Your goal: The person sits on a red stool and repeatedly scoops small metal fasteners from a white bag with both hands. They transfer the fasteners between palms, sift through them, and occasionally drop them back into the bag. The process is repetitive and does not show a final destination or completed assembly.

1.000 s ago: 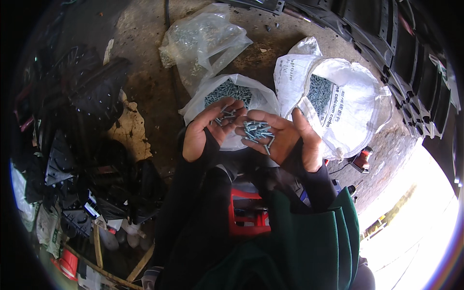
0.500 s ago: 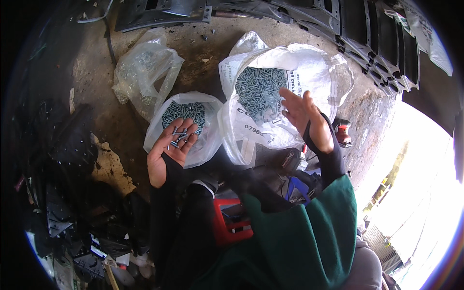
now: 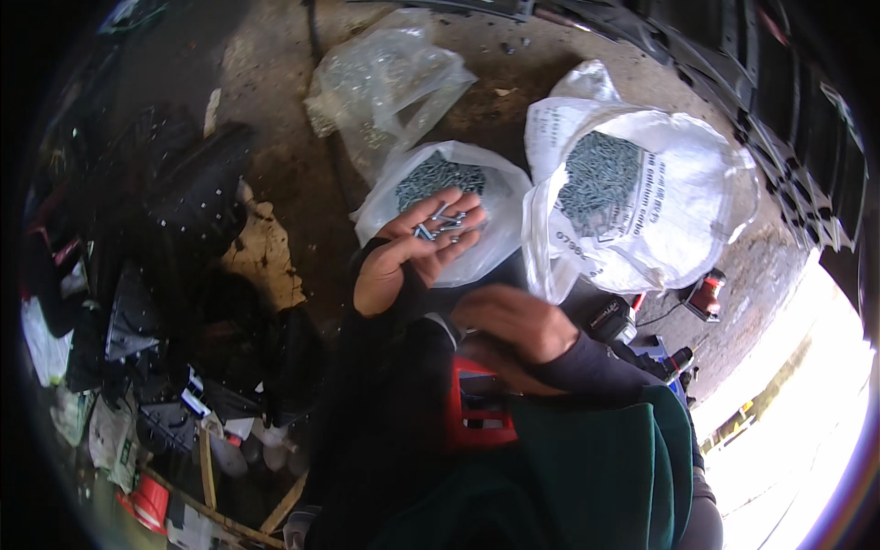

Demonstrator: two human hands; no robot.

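Your left hand (image 3: 412, 247) is turned palm up and cupped, fingers half curled, so that the small heap of grey screws (image 3: 442, 223) lying in it cannot roll off; it hangs right over the near edge of the small clear bag (image 3: 495, 197), which lies open with more screws inside. Your right hand (image 3: 513, 325) sits nearer you than that bag, palm down and blurred, so I cannot tell whether it holds anything. Just right of the small bag stands the big white sack (image 3: 697, 183), mouth rolled wide; beyond the small bag lies a crumpled clear bag (image 3: 390, 82).
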